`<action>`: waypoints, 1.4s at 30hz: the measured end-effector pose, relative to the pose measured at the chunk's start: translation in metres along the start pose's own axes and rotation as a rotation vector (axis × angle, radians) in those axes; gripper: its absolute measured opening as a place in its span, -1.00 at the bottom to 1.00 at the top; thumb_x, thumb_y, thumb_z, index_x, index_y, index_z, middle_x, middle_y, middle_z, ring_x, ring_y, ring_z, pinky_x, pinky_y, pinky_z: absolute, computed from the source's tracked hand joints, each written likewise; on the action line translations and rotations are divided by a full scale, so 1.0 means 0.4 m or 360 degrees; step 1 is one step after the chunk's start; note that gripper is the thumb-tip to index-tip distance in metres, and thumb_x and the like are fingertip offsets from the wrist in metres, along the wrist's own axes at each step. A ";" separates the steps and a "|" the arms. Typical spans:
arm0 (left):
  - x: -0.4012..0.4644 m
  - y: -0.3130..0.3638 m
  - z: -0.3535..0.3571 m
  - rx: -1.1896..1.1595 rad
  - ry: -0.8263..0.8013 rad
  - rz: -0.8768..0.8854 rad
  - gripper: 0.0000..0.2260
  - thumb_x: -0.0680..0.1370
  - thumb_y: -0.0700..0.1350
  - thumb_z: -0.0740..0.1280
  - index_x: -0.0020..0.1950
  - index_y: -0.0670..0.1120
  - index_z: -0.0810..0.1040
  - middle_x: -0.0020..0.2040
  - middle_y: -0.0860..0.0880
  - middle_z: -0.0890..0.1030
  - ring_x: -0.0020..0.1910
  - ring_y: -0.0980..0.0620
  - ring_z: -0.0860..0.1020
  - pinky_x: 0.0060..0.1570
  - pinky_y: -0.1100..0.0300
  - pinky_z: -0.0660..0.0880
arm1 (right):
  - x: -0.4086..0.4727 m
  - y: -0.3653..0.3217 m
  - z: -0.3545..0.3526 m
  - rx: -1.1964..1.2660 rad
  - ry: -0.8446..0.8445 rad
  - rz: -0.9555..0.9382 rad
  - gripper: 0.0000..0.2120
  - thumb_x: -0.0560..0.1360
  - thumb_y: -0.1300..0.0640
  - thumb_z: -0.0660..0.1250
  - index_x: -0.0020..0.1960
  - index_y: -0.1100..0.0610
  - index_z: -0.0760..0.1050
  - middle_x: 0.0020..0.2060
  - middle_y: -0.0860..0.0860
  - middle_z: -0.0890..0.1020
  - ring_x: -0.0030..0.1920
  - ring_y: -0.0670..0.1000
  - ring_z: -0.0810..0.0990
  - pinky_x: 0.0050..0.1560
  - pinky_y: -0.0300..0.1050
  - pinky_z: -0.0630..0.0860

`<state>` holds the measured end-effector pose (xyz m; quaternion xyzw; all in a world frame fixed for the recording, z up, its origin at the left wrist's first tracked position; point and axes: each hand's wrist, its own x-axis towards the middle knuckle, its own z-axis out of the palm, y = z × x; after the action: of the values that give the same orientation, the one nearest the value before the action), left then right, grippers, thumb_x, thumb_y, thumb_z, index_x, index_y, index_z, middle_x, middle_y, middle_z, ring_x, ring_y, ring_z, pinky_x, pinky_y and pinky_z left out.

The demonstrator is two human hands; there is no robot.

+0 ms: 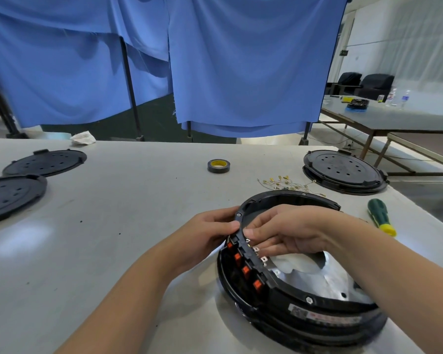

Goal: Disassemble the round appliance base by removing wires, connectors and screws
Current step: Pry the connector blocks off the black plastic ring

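The round black appliance base (317, 318) sits at the near right of the grey table, its inside showing a silver plate. A black inner ring (289, 198) with several orange switches (246, 270) and metal terminals is tilted up out of it. My left hand (210, 226) grips the ring's left rim from outside. From inside the ring, my right hand (281, 233) has its fingers curled over the rim by the terminals. A heap of removed thin wires with brass connectors (284, 183) lies just beyond the base.
A green and yellow screwdriver (381, 217) lies right of the base. A roll of black tape (218, 166) stands mid-table. Another round base (343, 172) is at the far right, two black round covers (44, 162) (8, 195) at the far left. Blue curtains hang behind.
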<state>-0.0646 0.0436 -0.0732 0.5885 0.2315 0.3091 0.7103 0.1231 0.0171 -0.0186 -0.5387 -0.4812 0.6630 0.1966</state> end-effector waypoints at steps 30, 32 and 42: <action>-0.012 0.027 0.014 -0.0020 0.0036 -0.0048 -0.66 0.49 -0.30 0.27 0.23 -0.05 0.55 0.17 -0.04 0.65 0.17 0.05 0.59 0.07 0.31 0.50 | 0.011 -0.002 0.025 -0.0269 0.0104 -0.0069 -0.63 0.15 -0.13 0.54 -0.23 0.12 0.60 -0.43 -0.01 0.61 -0.46 -0.11 0.58 -0.38 -0.30 0.55; -0.009 0.028 0.014 -0.0039 0.0056 -0.0054 -0.66 0.52 -0.36 0.22 0.20 -0.05 0.56 0.14 -0.05 0.66 0.13 0.06 0.61 0.03 0.33 0.51 | 0.012 0.001 0.027 -0.0235 0.0090 -0.0084 -0.71 0.18 -0.08 0.54 -0.30 0.12 0.60 -0.40 0.02 0.64 -0.45 -0.10 0.60 -0.40 -0.30 0.54; -0.006 0.030 0.021 -0.0024 0.0096 -0.0043 -0.65 0.54 -0.40 0.17 0.18 -0.08 0.57 0.11 -0.05 0.67 0.08 0.06 0.63 -0.03 0.32 0.53 | 0.015 -0.006 0.025 -0.0159 -0.0033 -0.0028 -0.85 0.24 0.03 0.50 -0.43 0.09 0.64 -0.36 0.05 0.68 -0.43 -0.09 0.65 -0.41 -0.30 0.55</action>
<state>-0.0626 0.0374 -0.0599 0.5704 0.2584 0.3190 0.7114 0.1114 0.0186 -0.0201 -0.5366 -0.5205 0.6420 0.1704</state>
